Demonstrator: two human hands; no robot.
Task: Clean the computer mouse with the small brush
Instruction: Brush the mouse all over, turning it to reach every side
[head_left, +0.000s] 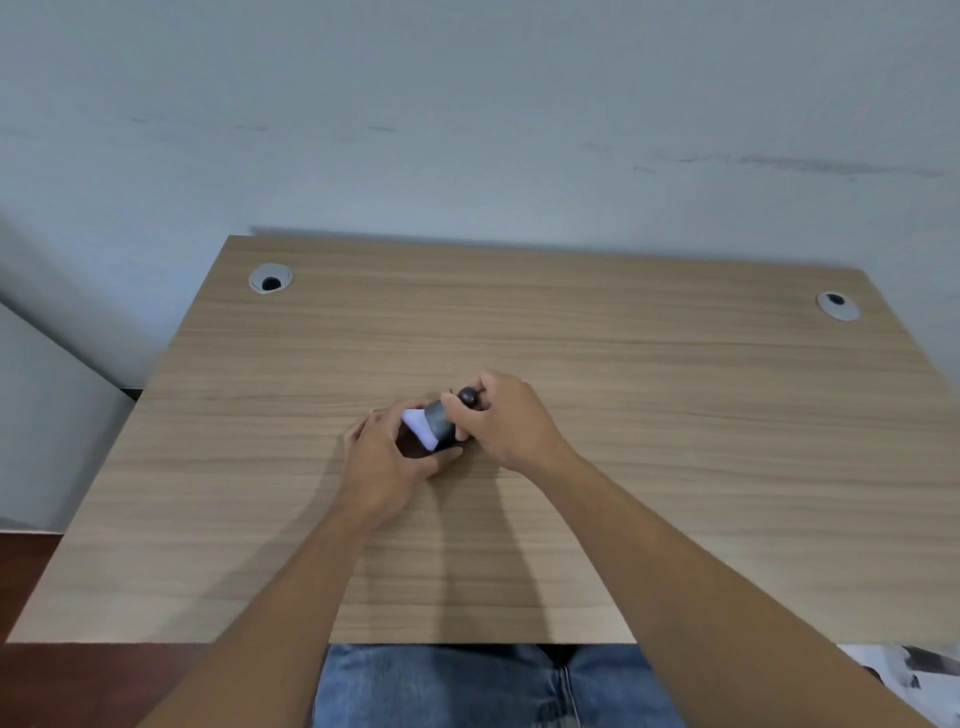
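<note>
At the middle of the wooden desk (675, 441), my left hand (387, 457) wraps around a dark computer mouse (413, 447), which shows only as a small dark patch between my fingers. My right hand (506, 421) grips a small brush (441, 423) with a black body and a rounded dark handle end. Its white bristles (421, 428) point left and down and rest against the top of the mouse. Most of the mouse is hidden by my left hand and the brush.
Two round grey cable grommets sit in the desk's far corners, one at the left (270, 279) and one at the right (837, 305). A pale wall (467, 130) rises right behind the desk. My jeans (467, 686) show below the near edge.
</note>
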